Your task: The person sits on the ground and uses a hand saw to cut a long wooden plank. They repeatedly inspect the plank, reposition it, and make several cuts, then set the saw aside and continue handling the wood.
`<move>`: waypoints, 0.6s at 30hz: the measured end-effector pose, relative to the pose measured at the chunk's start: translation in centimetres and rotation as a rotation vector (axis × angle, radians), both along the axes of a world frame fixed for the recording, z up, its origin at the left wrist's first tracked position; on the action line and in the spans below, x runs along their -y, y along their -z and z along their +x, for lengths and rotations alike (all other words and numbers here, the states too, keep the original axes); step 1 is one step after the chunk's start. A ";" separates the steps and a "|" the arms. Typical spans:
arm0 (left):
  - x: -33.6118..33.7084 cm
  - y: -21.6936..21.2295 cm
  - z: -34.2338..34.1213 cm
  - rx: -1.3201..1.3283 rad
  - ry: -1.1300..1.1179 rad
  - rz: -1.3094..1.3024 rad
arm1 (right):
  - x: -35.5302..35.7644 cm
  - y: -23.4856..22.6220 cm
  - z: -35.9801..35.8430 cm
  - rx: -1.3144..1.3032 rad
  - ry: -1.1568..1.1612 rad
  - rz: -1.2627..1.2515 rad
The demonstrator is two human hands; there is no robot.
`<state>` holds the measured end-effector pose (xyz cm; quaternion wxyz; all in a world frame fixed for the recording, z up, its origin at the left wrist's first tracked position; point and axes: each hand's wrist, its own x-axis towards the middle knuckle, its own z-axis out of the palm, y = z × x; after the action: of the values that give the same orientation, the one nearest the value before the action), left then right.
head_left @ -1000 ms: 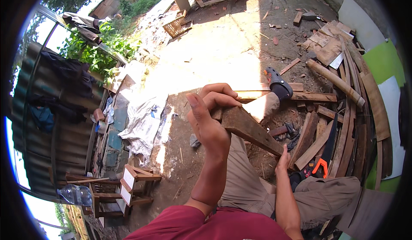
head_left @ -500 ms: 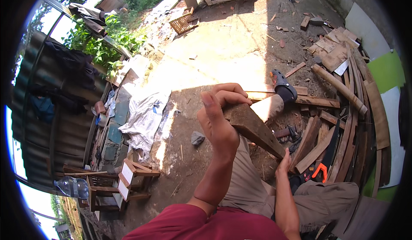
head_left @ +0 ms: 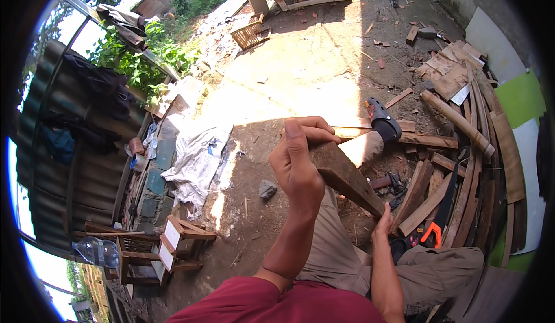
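A thick, dark brown wooden block [head_left: 348,179] is held up in front of my body, slanting down from left to right. My left hand [head_left: 300,160] is closed over its upper left end, the thumb pointing up and the fingers bent over the far side. At the lower right end, my right hand [head_left: 384,223] grips the block, its fingers partly hidden behind the wood. Just right of that hand lies a handsaw with an orange handle [head_left: 431,234], its dark blade among the planks.
Loose planks [head_left: 425,203] and a round pole [head_left: 459,122] lie at my right. My shoe [head_left: 381,115] rests by some boards. At the left are a small wooden stool [head_left: 179,242], a plastic bottle [head_left: 98,251] and a white cloth [head_left: 193,158]. A grey stone [head_left: 267,189] lies on the ground.
My left hand and the block's upper end have shifted slightly right, and the thumb stands more upright. The right hand keeps its hold on the lower end.
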<state>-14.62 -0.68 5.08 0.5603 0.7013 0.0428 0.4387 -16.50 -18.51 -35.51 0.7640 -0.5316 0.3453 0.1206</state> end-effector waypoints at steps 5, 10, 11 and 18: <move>-0.7 0.4 -0.1 0.038 0.043 -0.044 | -0.7 -2.0 0.0 0.013 0.030 -0.043; -0.5 0.0 0.1 0.059 0.088 -0.112 | -0.1 2.9 0.1 -0.095 0.125 -0.019; -0.7 -0.1 -0.1 0.054 0.076 -0.105 | -0.5 3.1 -0.1 -0.123 0.203 0.010; -1.0 0.1 0.1 0.000 -0.036 -0.085 | -0.6 -0.5 -0.6 -0.424 0.043 0.359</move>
<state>-14.47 0.32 5.00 0.5817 0.6758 0.0742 0.4465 -17.11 -17.90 -35.05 0.7591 -0.3431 0.4818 0.2720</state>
